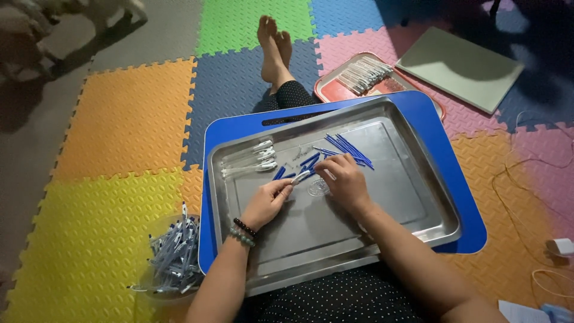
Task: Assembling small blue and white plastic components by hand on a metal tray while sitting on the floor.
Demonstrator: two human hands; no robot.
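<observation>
A slim pen part (pixel 301 176), pale with a blue end, is pinched between the fingertips of the left hand (pixel 267 200) and is met at its far end by the closed fingertips of the right hand (pixel 342 179). Its long axis is laid slanting, low on the left and rising toward the right, just above the floor of the steel tray (pixel 394 197). Whether it is gripped by the right hand or only touched cannot be told.

Behind the hands, blue refills (pixel 350 149) are spread in a loose fan, pointing mostly from upper left to lower right. Clear pen barrels (pixel 248 160) are laid side by side near the tray's left rim, their long axes running nearly left to right.

The near half and the right side of the tray floor are left bare up to the raised rim. The tray is carried on a blue lap board (pixel 454 173). On the foam floor mat (pixel 119 131), a clear bowl of pens (pixel 173 257) is set just left of the board, and a red tray (pixel 344 90) lies beyond it.
</observation>
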